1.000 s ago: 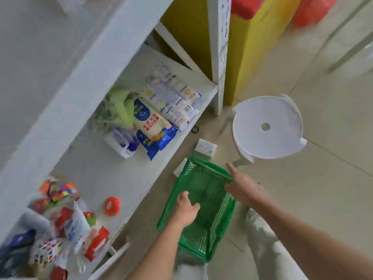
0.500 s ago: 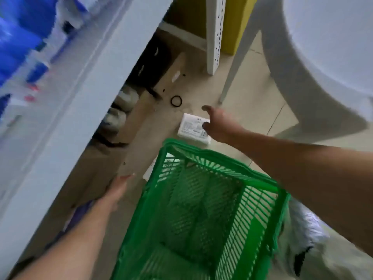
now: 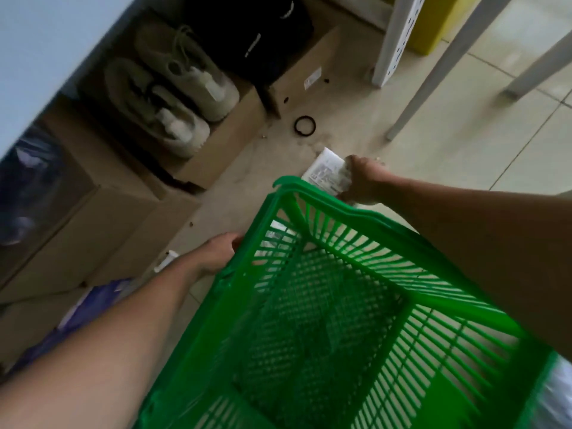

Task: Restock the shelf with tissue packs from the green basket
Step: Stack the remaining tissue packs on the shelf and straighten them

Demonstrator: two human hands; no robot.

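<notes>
The green basket [image 3: 365, 218] fills the lower foreground on the floor, and its mesh bottom looks bare. Just past its far rim, my right hand [image 3: 368, 184] is shut on a white tissue pack [image 3: 325, 173] that is at floor level. A second white pack [image 3: 275, 239] shows through the slats outside the basket's left wall. My left hand [image 3: 216, 253] is against that wall beside this pack, with its fingertips hidden behind the green rim. The white shelf board [image 3: 46, 57] slants across the top left.
Under the shelf, pale sneakers [image 3: 173, 97] lie in an open cardboard box, with more cardboard boxes [image 3: 93, 230] beside it. A black ring [image 3: 305, 125] lies on the floor. A white shelf post [image 3: 399, 35], stool legs [image 3: 433, 75] and a yellow bin [image 3: 433, 23] stand behind.
The view has dropped closer to the floor. My right hand has closed around the tissue pack beyond the basket. My left hand has moved in against the basket's left wall.
</notes>
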